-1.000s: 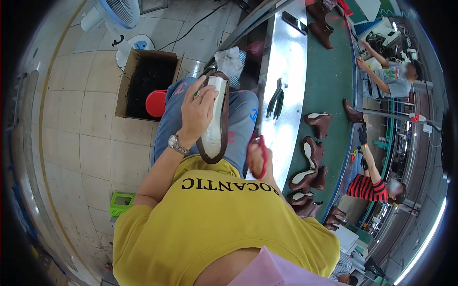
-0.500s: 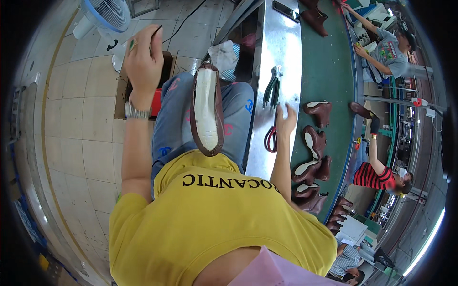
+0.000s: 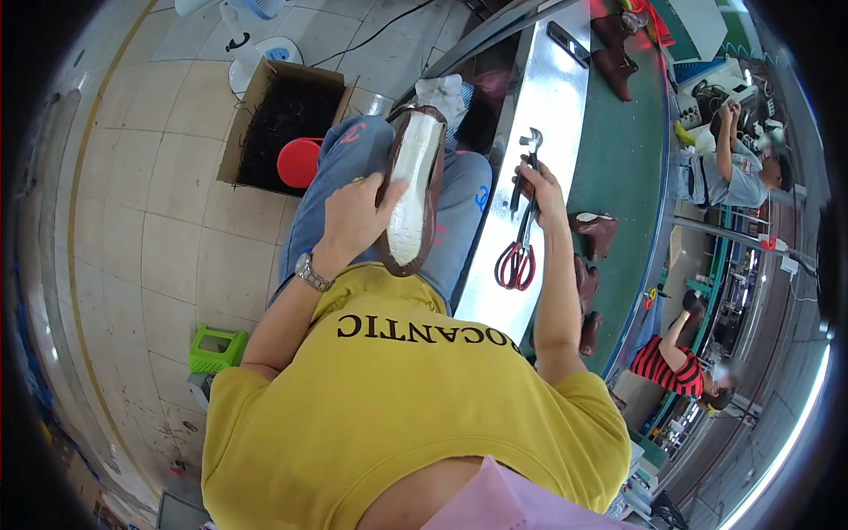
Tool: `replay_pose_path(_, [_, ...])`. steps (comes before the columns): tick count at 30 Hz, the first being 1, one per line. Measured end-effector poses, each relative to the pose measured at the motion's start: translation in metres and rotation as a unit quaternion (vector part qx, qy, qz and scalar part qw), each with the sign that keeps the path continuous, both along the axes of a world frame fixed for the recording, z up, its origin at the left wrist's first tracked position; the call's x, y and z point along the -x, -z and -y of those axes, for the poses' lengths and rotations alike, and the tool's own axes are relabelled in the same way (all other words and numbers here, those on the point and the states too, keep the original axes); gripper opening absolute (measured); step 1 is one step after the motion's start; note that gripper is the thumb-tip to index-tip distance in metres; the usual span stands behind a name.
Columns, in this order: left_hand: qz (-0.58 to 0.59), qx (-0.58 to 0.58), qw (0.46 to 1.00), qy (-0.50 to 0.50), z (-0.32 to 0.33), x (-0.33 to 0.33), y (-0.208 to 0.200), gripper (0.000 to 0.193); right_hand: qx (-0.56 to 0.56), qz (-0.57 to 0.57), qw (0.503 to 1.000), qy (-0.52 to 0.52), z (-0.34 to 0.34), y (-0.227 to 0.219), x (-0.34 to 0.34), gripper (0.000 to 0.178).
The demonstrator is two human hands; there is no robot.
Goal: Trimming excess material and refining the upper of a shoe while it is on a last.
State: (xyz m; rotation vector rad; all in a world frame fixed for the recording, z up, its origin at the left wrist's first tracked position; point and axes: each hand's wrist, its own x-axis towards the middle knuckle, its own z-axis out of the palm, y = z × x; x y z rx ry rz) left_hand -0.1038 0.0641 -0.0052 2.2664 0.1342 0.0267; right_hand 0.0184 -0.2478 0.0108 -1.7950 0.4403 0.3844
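Note:
Bottom up over my lap lies a brown shoe [image 3: 415,181] with a long white sole face. My left hand [image 3: 355,216] is closed on its left side, thumb across the white face and fingers along the brown upper. On the right, over a shiny metal bench strip, my right hand [image 3: 543,190] has its fingers round the dark handles of a pair of pincers [image 3: 531,141], metal head pointing away from me. Just nearer to me, scissors [image 3: 515,265] with red-and-black handle loops lie on the strip.
A green conveyor belt [image 3: 618,168] with several brown shoes runs right of the metal strip [image 3: 552,97], where a phone [image 3: 568,44] lies. Left of my knees stand a cardboard box [image 3: 231,146] of dark scraps and a red round stool [image 3: 300,163]. Two people work beyond the belt.
My left hand has come down from its raised place at the left onto the shoe. My right hand has closed on the pincers, which lay on the strip. The view has shifted.

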Motion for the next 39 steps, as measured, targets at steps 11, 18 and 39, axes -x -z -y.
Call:
replay_pose_path(11, [-0.041, 0.088, 0.988, 0.118, -0.027, -0.007, -0.015, 0.037, 0.311, 0.062, 0.658, -0.683, -0.135, -0.127, 0.029, 0.063])
replay_pose_path(18, [-0.21, 0.304, 0.924, 0.102, -0.027, -0.004, -0.014, 0.041, 0.298, 0.129, 0.72, -0.613, -0.115, -0.098, 0.053, 0.062])
replay_pose_path(39, [-0.228, 0.673, 0.701, 0.066, -0.008, -0.037, 0.01, 0.075, 0.42, 0.277, 0.639, -0.582, -0.136, -0.113, -0.017, 0.057])
